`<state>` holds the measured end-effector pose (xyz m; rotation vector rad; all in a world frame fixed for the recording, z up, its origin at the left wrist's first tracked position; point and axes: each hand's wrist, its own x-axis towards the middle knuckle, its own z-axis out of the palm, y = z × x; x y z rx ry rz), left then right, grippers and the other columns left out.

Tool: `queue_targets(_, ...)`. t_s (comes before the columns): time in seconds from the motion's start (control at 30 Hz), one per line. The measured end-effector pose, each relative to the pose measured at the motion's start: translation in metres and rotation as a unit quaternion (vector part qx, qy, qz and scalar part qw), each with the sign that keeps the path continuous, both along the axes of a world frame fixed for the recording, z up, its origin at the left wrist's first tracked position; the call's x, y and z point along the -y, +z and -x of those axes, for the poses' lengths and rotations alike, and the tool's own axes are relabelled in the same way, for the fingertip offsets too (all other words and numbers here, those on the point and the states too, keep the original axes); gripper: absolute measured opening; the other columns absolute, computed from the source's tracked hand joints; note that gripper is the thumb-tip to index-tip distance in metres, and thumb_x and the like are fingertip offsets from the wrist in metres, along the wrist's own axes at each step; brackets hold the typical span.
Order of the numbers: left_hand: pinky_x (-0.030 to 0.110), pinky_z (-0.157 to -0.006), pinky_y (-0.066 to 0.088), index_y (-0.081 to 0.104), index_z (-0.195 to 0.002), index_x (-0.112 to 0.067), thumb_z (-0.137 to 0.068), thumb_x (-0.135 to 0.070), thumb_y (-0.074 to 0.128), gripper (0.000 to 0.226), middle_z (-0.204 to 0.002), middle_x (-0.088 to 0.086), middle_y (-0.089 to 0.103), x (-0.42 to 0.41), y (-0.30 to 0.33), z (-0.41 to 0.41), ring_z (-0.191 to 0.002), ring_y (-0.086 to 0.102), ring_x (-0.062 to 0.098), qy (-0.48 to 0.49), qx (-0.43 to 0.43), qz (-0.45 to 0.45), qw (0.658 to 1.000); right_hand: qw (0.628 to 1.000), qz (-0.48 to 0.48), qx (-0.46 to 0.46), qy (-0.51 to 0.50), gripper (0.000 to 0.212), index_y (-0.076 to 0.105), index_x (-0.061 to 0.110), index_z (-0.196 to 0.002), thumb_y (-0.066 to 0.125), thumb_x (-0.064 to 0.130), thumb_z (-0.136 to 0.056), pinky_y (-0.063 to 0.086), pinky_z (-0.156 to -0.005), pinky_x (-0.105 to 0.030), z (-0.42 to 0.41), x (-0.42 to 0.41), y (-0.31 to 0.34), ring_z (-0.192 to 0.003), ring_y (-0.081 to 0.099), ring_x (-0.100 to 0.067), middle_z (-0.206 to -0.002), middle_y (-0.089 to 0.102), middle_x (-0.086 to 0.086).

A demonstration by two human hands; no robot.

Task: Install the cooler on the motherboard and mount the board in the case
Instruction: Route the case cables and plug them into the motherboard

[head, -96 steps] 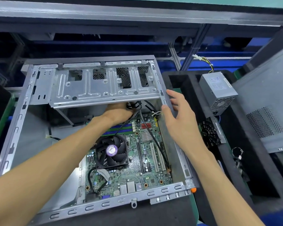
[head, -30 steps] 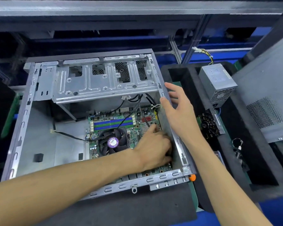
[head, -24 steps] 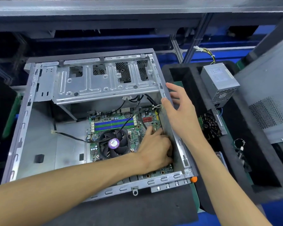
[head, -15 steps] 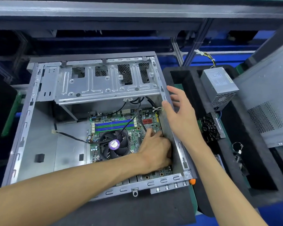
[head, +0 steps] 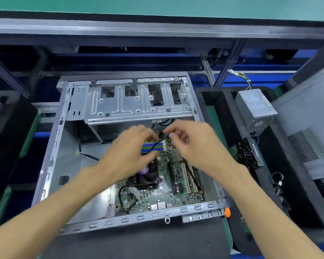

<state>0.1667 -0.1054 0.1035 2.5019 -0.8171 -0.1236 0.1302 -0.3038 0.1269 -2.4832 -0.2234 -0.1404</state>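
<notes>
Case (head: 51, 161): an open grey metal chassis is laid flat on a dark mat, with its drive cage (head: 138, 101) at the far end.
Motherboard (head: 178, 186): the green board is seated on the case floor, toward the right wall, with blue memory slots at its far edge.
Cooler (head: 148, 176): a black fan with a purple hub label is mounted on the board; it is partly hidden by the left wrist.
Black cable (head: 158, 142): a thin lead is stretched between the two hands above the far end of the board.
Left hand (head: 129, 152): it is held over the fan with fingers curled; the cable appears to be pinched at the fingertips, though motion blur hides the exact contact.
Right hand (head: 195, 144): the fingers are bent, and the cable's end is pinched between thumb and forefinger near the drive cage.
Power supply (head: 256, 109): a grey box is set in the black foam tray (head: 223, 113) to the right of the case.
</notes>
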Motion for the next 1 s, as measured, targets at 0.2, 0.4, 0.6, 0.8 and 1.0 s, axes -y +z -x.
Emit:
queue_targets(0.2, 0.03, -0.081, 0.053, 0.067, -0.112, -0.036, -0.087, -0.032, 0.071, 0.026, -0.091, -0.015, 0.071, -0.063, -0.012, -0.018, -0.086, 0.065, 0.005, 0.029, -0.184, -0.161, 0.969, 0.948, 0.239, -0.179, 0.108, 0.022, 0.071, 0.021, -0.116, 0.058, 0.026, -0.099, 0.054, -0.077, -0.034, -0.029, -0.034, -0.018, -0.089, 0.067, -0.024, -0.099, 0.072, -0.003)
queue_targets(0.4, 0.03, -0.074, 0.052, 0.067, -0.087, -0.033, -0.077, -0.037, 0.08, 0.017, -0.08, -0.012, 0.068, -0.071, -0.015, -0.029, -0.074, 0.062, 0.007, -0.004, -0.237, -0.121, 0.964, 0.95, 0.253, -0.153, 0.095, 0.017, 0.074, 0.014, -0.089, 0.058, 0.02, -0.093, 0.053, -0.066, -0.034, -0.051, -0.037, -0.024, -0.066, 0.063, -0.018, -0.071, 0.068, 0.001)
queue_targets(0.6, 0.028, -0.064, 0.049, 0.067, -0.074, -0.033, -0.085, -0.037, 0.071, 0.012, -0.07, -0.016, 0.065, -0.072, -0.012, -0.048, -0.069, 0.059, 0.002, 0.023, -0.16, -0.141, 0.977, 0.97, 0.199, -0.126, 0.055, 0.015, 0.065, 0.015, -0.095, 0.051, 0.019, -0.099, 0.057, -0.072, -0.041, -0.056, -0.035, -0.03, -0.073, 0.065, -0.025, -0.075, 0.068, -0.001)
queue_targets(0.8, 0.026, -0.067, 0.046, 0.069, -0.079, -0.029, -0.082, -0.027, 0.072, 0.005, -0.073, -0.017, 0.063, -0.05, -0.028, -0.048, -0.073, 0.059, 0.006, 0.038, -0.128, -0.171, 0.976, 0.949, 0.254, -0.18, 0.046, 0.017, 0.074, 0.009, -0.09, 0.056, 0.01, -0.092, 0.058, -0.078, -0.045, -0.058, -0.038, -0.038, -0.086, 0.068, -0.03, -0.09, 0.073, -0.009)
queue_targets(1.0, 0.028, -0.066, 0.042, 0.063, -0.076, -0.032, -0.086, -0.022, 0.062, 0.014, -0.078, -0.013, 0.061, -0.049, -0.032, -0.036, -0.082, 0.063, 0.017, 0.002, -0.1, -0.236, 0.967, 0.927, 0.294, -0.211, 0.102, 0.017, 0.074, 0.013, -0.098, 0.058, 0.015, -0.094, 0.055, -0.078, -0.038, -0.04, -0.04, -0.035, -0.088, 0.067, -0.034, -0.098, 0.071, -0.012)
